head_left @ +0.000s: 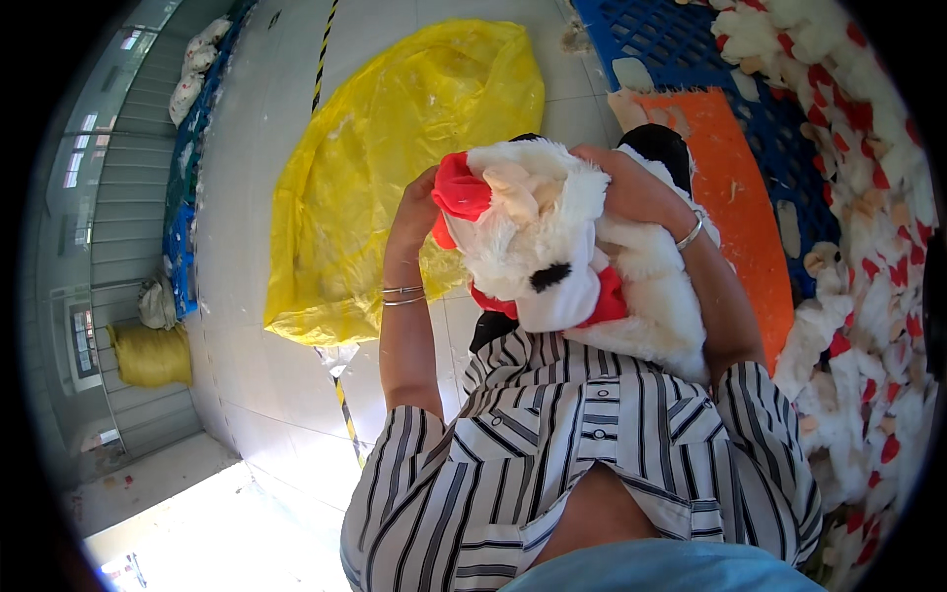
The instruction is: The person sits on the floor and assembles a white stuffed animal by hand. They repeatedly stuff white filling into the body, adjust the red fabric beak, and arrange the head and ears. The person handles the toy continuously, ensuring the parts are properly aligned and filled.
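A white furry plush toy (513, 237), limp and bunched up, is held in front of me above my lap. It has red parts, a cream-coloured part and one black patch. My left hand (426, 197) grips its red edge on the left, with the fingertips hidden behind the cloth. On the other side my right hand (614, 183) holds the far right edge, its fingers mostly covered by the white fur. More white plush hangs below my right wrist, against my body.
A large yellow plastic sack (395, 168) lies spread on the tiled floor ahead. To the right are an orange mat (735, 197), a blue plastic pallet (641, 39) and a big heap of white and red plush pieces (868, 296). A yellow bundle (150, 355) sits by the left wall.
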{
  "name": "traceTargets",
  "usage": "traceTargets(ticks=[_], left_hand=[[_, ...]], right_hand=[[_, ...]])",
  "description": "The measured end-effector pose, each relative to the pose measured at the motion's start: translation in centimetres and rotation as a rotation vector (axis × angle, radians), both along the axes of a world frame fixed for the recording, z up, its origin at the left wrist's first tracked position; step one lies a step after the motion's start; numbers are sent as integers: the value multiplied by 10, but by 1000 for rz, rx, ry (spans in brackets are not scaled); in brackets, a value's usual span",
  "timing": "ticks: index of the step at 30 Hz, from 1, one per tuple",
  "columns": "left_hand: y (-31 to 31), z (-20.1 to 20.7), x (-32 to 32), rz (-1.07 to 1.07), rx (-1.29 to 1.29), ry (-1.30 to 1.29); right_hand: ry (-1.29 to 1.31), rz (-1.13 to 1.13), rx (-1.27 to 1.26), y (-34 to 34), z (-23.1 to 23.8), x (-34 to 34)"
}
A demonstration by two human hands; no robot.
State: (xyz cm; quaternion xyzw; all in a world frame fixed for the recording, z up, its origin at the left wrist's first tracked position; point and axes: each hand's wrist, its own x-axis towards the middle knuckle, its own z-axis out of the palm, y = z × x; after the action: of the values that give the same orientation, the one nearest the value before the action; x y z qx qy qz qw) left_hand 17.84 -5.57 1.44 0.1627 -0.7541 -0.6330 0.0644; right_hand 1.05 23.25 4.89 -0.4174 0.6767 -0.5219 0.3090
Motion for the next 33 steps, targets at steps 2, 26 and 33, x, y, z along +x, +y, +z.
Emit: traceTargets(ticks=[2,26,33], left_hand=[[7,6,-2,46,50,62],[34,30,-33,32,555,244],[14,18,-41,141,472,375]], right_hand=[[3,-12,22,1,6,0],[325,-11,-243,9,36,-8],[1187,-813,-235,83,40,-99]])
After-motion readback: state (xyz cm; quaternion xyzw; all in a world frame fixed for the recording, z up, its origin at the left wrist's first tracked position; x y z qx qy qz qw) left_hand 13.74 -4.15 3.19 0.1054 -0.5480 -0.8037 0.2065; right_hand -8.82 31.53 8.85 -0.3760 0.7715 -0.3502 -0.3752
